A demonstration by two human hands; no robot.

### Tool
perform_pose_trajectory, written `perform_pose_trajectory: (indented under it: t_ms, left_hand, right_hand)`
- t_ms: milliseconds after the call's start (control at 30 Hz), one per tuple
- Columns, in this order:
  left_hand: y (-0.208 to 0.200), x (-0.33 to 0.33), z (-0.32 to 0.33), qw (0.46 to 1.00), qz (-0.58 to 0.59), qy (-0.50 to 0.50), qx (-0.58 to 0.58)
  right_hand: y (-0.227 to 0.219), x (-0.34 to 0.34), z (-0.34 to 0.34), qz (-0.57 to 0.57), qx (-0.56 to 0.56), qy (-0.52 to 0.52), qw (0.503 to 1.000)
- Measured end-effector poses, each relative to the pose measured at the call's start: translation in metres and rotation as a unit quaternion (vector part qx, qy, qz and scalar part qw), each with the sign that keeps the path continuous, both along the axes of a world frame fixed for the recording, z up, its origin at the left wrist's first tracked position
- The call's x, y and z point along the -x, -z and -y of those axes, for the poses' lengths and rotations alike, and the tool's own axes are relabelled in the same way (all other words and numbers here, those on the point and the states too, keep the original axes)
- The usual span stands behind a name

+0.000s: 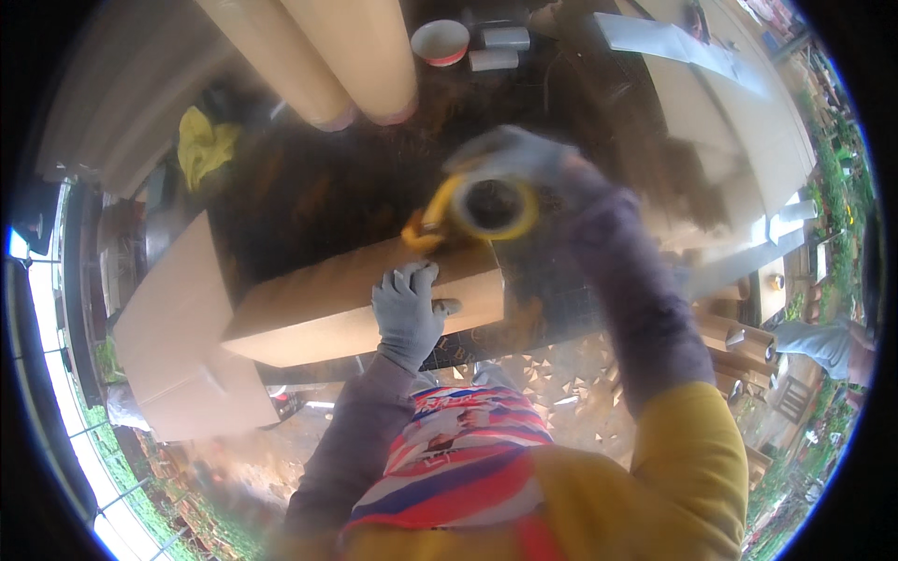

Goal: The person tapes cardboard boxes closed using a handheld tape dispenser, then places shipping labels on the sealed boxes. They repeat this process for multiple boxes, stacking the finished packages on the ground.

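A long cardboard box (313, 323) lies across the near part of the dark table, one flap hanging open at its left end. My gloved left hand (409, 316) holds the box at its near top edge, fingers curled over the top and thumb toward the right. Above the box's right part, my gloved right hand (519, 154) grips a yellow tape dispenser (438, 208) fitted with a wide roll of tape. The dispenser's front end is close to the box top; whether it touches cannot be made out. Motion blurs this hand, and the dispenser's handle is hidden.
Two large brown rolls (360, 65) lie at the back of the dark table (281, 201). A yellow cloth (204, 148) is at the left, a white tub (440, 42) at the back. Flat cardboard sheets (748, 150) lie at the right. Another person's leg (816, 348) shows far right.
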State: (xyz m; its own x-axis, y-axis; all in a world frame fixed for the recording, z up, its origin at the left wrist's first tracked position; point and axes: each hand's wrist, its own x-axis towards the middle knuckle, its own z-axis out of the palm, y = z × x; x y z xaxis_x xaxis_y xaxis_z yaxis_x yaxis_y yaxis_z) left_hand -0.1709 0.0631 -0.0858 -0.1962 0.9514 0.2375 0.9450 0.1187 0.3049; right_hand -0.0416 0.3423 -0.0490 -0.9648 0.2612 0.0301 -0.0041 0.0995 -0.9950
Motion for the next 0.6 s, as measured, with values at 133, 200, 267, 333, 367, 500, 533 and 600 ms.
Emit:
perform_pose_trajectory:
  t_ms: [133,200,267,333,367,500,533,600]
  left_hand:
    - [0.003,0.001,0.010,1.000,0.001,0.001,0.009]
    - [0.007,0.002,0.007,0.999,0.000,0.033,0.016]
    - [0.014,0.006,-0.005,0.991,-0.078,0.085,0.065]
    - [0.025,0.019,-0.027,0.976,-0.103,0.168,0.088]
    - [0.032,0.027,-0.045,0.966,-0.084,0.226,0.091]
    - [0.045,0.085,-0.086,0.919,0.133,0.208,0.307]
    - [0.044,0.099,-0.089,0.896,0.141,0.145,0.396]
    - [0.032,0.124,-0.085,0.890,-0.076,-0.002,0.450]
  right_hand:
    - [-0.044,-0.156,0.052,0.098,0.034,0.079,0.991]
    - [-0.032,-0.185,0.106,0.200,-0.001,0.085,0.976]
    - [0.011,-0.164,0.172,0.240,0.091,0.262,0.930]
    - [0.058,-0.127,0.226,0.201,0.116,0.337,0.912]
    - [0.074,-0.117,0.242,0.217,0.061,0.283,0.932]
    - [0.049,-0.150,0.254,0.159,0.216,0.420,0.867]
    - [0.026,-0.167,0.245,0.139,0.183,0.451,0.862]
    - [-0.007,-0.183,0.212,0.033,0.068,0.480,0.874]
